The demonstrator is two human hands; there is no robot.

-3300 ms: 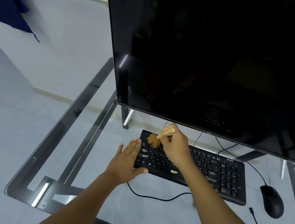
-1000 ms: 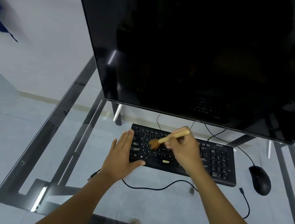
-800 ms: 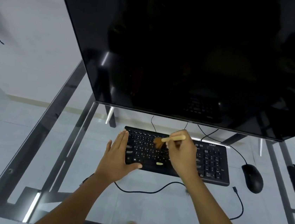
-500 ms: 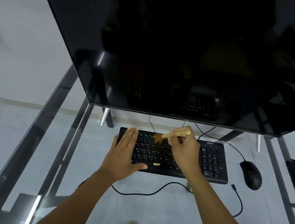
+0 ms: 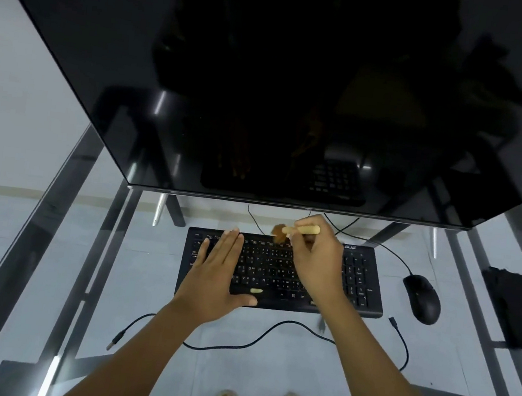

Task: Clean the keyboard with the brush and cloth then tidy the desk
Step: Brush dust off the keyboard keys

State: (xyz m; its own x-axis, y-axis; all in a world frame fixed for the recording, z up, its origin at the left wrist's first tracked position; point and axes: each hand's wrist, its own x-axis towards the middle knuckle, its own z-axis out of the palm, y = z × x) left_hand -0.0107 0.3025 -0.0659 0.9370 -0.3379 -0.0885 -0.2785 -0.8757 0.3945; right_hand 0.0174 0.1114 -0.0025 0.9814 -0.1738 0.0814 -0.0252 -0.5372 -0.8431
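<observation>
Brush (image 5: 298, 230) has moved from the left keys up to the top row's middle — right hand (image 5: 317, 263) pinches its handle closed, bristles at the keyboard (image 5: 364, 281) back edge. Left hand (image 5: 215, 277) stays flat, fingers spread, holding nothing, pinning the left end. Brushing is midway (no cloth seen). Counts: one keyboard, one brush, one mouse (image 5: 422, 299), one monitor (image 5: 266, 84) — two loose cable ends.
</observation>
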